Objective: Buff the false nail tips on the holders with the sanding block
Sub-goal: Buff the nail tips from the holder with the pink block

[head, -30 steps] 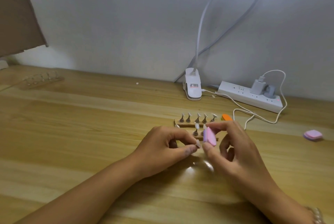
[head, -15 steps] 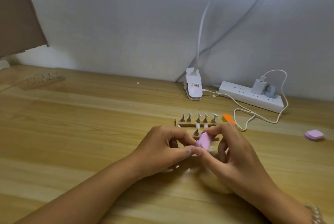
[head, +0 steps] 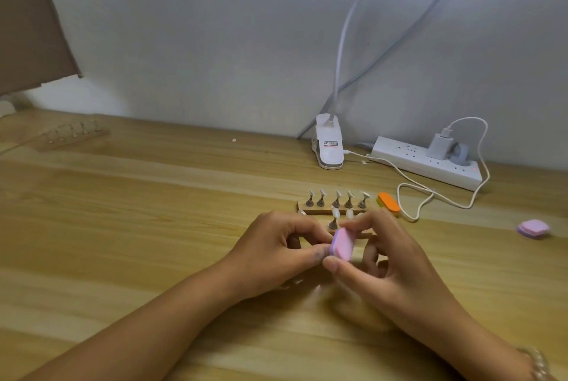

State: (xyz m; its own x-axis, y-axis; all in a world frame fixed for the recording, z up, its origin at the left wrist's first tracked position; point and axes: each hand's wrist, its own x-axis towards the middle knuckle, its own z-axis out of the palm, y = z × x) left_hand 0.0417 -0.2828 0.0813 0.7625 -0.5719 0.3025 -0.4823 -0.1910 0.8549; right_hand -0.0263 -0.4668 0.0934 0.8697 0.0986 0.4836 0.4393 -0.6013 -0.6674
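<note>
My right hand (head: 384, 260) pinches a pink and purple sanding block (head: 342, 244) between thumb and fingers. The block lies against the fingertips of my left hand (head: 276, 254), whose thumb and forefinger are pinched together on a nail tip holder that the block hides. Just behind my hands stands a wooden base (head: 313, 211) with a back row of several metal holders carrying nail tips (head: 338, 196). A nearer row of holders with nail tips (head: 335, 217) shows partly between my hands.
An orange sanding block (head: 388, 202) lies right of the base. A second pink block (head: 533, 228) lies far right. A white lamp clamp (head: 329, 147), a power strip (head: 427, 164) and its looping cable (head: 430, 196) sit at the back. Another holder strip (head: 72, 134) rests far left.
The sanding block has slid left and down against my left fingertips, covering the nail tip that showed one second ago. Both hands stay in the same place.
</note>
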